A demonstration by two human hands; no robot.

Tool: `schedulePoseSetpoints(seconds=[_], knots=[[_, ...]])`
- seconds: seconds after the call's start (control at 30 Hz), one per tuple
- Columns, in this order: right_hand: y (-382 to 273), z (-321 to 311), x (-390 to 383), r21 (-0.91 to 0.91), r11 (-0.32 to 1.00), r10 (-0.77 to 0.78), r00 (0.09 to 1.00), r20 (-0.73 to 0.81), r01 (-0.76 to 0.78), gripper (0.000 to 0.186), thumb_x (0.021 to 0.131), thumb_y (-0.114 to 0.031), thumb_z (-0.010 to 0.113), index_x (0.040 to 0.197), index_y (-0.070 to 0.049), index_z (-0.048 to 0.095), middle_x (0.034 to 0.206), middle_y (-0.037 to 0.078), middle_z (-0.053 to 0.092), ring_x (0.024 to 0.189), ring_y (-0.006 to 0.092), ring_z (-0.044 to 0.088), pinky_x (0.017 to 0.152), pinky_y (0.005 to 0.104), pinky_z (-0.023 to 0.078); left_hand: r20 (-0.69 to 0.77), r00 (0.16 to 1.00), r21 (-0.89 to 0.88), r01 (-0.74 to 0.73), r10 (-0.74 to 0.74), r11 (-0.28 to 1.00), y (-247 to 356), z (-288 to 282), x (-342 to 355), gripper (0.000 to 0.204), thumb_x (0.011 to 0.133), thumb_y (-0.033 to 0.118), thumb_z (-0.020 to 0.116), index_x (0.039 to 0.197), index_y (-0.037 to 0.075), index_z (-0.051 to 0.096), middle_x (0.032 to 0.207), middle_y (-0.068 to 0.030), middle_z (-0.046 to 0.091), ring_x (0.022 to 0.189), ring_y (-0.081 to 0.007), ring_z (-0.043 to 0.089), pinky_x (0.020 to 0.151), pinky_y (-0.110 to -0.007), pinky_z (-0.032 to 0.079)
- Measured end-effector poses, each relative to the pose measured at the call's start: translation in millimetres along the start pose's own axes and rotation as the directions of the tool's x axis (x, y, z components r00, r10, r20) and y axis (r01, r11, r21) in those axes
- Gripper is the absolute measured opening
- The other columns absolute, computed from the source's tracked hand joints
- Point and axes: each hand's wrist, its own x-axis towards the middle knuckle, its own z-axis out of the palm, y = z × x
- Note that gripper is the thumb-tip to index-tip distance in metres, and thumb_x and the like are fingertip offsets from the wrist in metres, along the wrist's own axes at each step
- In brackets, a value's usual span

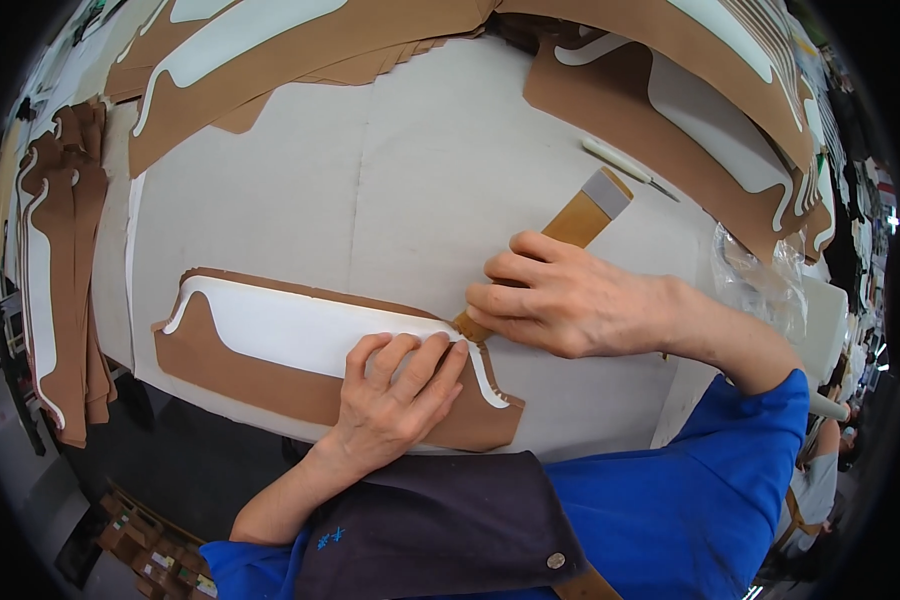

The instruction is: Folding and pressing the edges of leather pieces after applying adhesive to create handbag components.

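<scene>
A brown sheet piece [260, 358] lies on the table in front of me, with a white shaped panel [270, 325] on it whose ends curl into narrow tails. My left hand [395, 395] rests on this piece with fingers spread and pressing down near the panel's right end. My right hand [570, 300] grips a flat wooden tool [582, 218] with a grey band near its upper end. The tool's lower tip meets the brown piece's upper edge, just beside my left fingertips. Part of the tool is hidden by my right fingers.
A white-handled awl [615, 158] lies beyond the tool. Stacked brown pieces with white panels [240, 45] stand at the far left, more brown pieces [610, 95] at the far right. Another pile [75, 260] hangs at the left edge. Clear plastic film [760, 275] lies at the right.
</scene>
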Motion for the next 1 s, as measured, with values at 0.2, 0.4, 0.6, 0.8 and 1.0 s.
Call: schedulePoseSetpoints(seconds=[0.2,0.4,0.6,0.8,1.0], knots=[[12,-1,15,0.057,0.996,-0.064,0.998,0.027,0.062,0.011,0.087,-0.011,0.072,0.091,-0.001,0.074,0.09,0.003,0.053,0.089,0.0205,0.051,0.077,0.0342,0.043,-0.037,0.999,-0.015,0.034,-0.035,0.999,2,4,-4,0.046,0.079,0.022,0.083,0.122,0.006,0.077,0.129,-0.0078,0.067,0.112,-0.0259,0.061,0.102,-0.045,0.049],[21,-6,34,0.145,0.987,-0.096,0.982,0.162,0.072,0.028,0.087,-0.009,0.074,0.111,0.005,0.073,0.115,0.009,0.062,0.1,0.0262,0.058,0.087,0.0402,0.048,-0.055,0.996,-0.015,0.071,-0.072,0.997,0,0,-9,0.046,0.079,0.026,0.084,0.12,0.007,0.078,0.128,-0.0043,0.068,0.114,-0.0249,0.062,0.106,-0.048,0.045],[28,3,52,0.095,0.988,-0.132,0.988,0.08,0.124,0.015,0.082,-0.009,0.072,0.095,-0.002,0.075,0.092,0.003,0.055,0.092,0.0206,0.053,0.081,0.0345,0.044,-0.028,0.997,-0.032,0.075,-0.076,0.997,-5,-7,-16,0.047,0.079,0.029,0.085,0.12,0.01,0.078,0.128,-0.0007,0.069,0.117,-0.0214,0.061,0.109,-0.051,0.041],[35,10,72,0.092,0.985,-0.154,0.985,0.075,0.147,0.012,0.082,-0.009,0.072,0.092,-0.001,0.074,0.095,0.003,0.059,0.095,0.0205,0.055,0.083,0.0346,0.045,-0.028,0.997,-0.079,0.07,-0.072,0.994,-9,-7,-17,0.046,0.081,0.031,0.084,0.121,0.01,0.078,0.13,0.0001,0.069,0.119,-0.0202,0.06,0.11,-0.051,0.04],[43,12,99,0.092,0.98,-0.188,0.975,0.117,0.178,0.011,0.082,-0.008,0.071,0.09,-0.001,0.074,0.096,0.003,0.06,0.096,0.0203,0.055,0.082,0.0349,0.045,-0.022,0.995,-0.16,0.088,-0.093,0.983,-13,-10,-20,0.045,0.084,0.031,0.082,0.124,0.01,0.077,0.133,0.0,0.068,0.12,-0.0196,0.06,0.111,-0.053,0.039]])
